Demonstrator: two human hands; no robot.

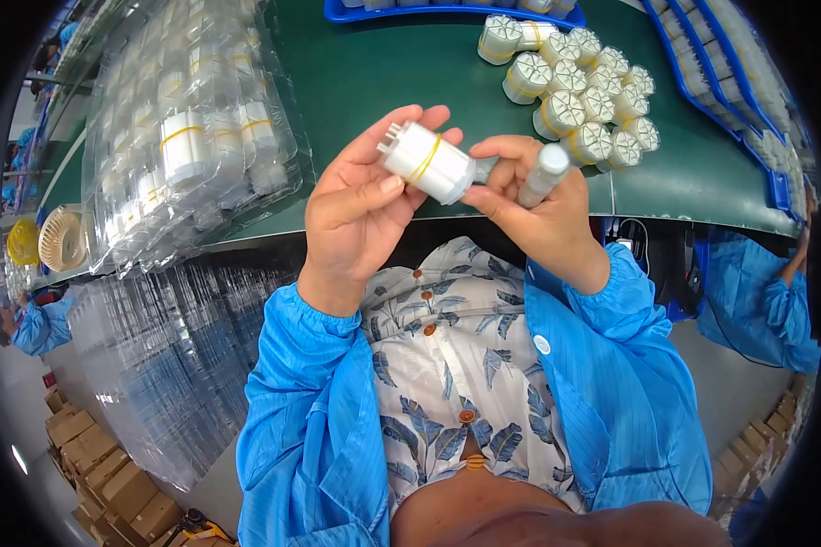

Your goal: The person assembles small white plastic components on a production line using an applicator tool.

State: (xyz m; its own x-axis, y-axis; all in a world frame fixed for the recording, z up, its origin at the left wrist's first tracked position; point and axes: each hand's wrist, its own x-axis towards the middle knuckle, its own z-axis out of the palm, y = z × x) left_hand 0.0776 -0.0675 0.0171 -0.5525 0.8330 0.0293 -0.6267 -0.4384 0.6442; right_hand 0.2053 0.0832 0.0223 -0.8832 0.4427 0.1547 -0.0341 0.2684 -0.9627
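My left hand [351, 205] has its thumb and fingers around a white cylinder [438, 169] with a yellow band about its middle. Short prongs stick out of the cylinder's left end, and it lies tilted above the near edge of the table. A translucent tube [532, 187] with a pale rounded top is gripped in my right hand [566, 219]. The right thumb and forefinger reach to the cylinder's smooth right end; a small clear bit shows between them, too small to make out. Beyond the right hand, several similar banded cylinders [600, 105] stand close together on the green table [383, 68].
Clear plastic trays [287, 137] with banded white cylinders are stacked at the left. Blue bins [456, 13] stand at the far edge and right [734, 109]. Empty clear trays [173, 356] are piled below left, near cardboard boxes [123, 483]. Another person's blue sleeve [762, 296] shows at right.
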